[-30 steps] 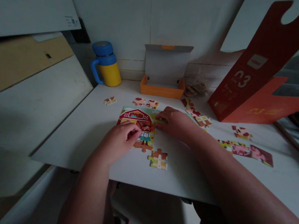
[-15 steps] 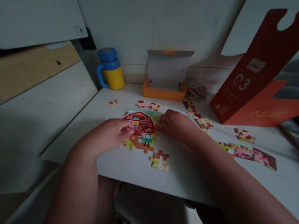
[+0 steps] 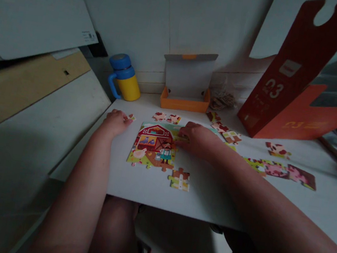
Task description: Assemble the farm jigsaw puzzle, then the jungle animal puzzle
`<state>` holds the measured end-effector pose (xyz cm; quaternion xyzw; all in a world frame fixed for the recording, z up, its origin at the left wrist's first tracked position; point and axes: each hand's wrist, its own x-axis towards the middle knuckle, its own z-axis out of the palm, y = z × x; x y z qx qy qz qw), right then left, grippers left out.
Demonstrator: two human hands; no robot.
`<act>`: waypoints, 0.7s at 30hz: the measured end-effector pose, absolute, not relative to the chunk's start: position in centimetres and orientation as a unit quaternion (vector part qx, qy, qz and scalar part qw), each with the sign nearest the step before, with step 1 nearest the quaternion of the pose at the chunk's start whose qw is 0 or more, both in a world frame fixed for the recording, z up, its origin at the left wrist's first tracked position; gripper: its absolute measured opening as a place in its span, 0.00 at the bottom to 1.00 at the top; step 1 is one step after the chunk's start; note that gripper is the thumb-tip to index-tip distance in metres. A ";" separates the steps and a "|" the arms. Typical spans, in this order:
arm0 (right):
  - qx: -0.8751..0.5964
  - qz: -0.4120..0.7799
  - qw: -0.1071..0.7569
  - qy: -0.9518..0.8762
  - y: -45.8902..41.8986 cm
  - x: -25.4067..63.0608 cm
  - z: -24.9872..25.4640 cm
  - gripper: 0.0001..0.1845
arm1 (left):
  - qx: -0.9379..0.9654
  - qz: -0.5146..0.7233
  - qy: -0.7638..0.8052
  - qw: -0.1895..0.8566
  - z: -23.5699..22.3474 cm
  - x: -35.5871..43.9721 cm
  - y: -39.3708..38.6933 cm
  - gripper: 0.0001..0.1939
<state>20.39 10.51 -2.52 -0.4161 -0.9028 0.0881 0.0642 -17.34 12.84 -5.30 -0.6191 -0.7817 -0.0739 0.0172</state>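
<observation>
A partly joined jigsaw puzzle lies on the table, with a red barn, a farmer and a hen on it. At its upper left, my left hand closes its fingertips on a small loose puzzle piece, partly covered. My right hand rests at the puzzle's right side. Its thumb and fingers are bent around a yellow-green puzzle piece, mostly hidden. Just below the puzzle's lower right corner lies a brown-and-green piece. Two pink-and-white pieces lie above the barn.
An open orange box stands by the wall, beside a blue-and-yellow mug and a clear plastic bag. A tall red box stands at right. More puzzle pieces lie right of my forearm.
My left hand has moved from the barn puzzle up and left to the small loose piece, uncovering the hen. My right hand stays in nearly the same place.
</observation>
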 end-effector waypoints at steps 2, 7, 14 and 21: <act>-0.416 0.091 0.063 -0.903 10.3 20.3 -2.3 0.21 | -0.614 -0.093 -0.783 -0.004 -5.0 -17.5 12.7 0.18; -0.423 0.088 0.064 -0.899 10.2 20.2 -2.2 0.22 | -0.589 -0.194 -0.780 -0.085 -4.4 -17.5 12.0 0.16; -0.423 0.093 0.053 -0.900 10.1 20.2 -2.3 0.20 | -0.628 -0.385 -0.625 -0.258 -5.0 -14.0 12.1 0.23; -0.426 0.094 0.041 -0.899 10.2 20.1 -2.2 0.23 | -0.642 -0.340 -0.547 -0.416 -4.3 -10.9 10.8 0.30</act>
